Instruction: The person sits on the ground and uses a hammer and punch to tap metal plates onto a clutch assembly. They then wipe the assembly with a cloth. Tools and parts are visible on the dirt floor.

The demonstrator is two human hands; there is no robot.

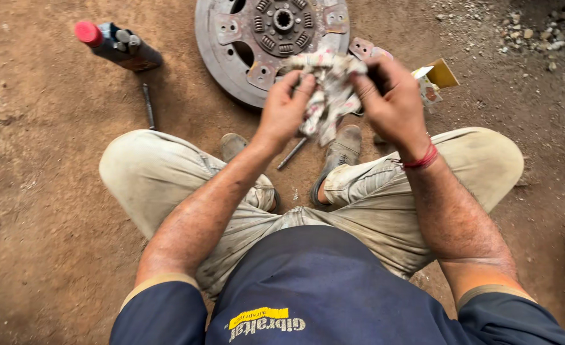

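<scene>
We squat on bare earth, both hands raised over our knees. Our left hand [284, 108] and right hand [391, 102] each have their grip pinched into a crumpled pale rag [329, 89], which bunches between them; it looks like a wiping step, and the next move would call for a firm twist of the cloth. A metal rod [292, 153] lies between our shoes. Beyond lie a round clutch disc [231, 38], a small cardboard box [437, 78] and a red-capped bottle [117, 45] on the dirt floor [39, 191].
</scene>
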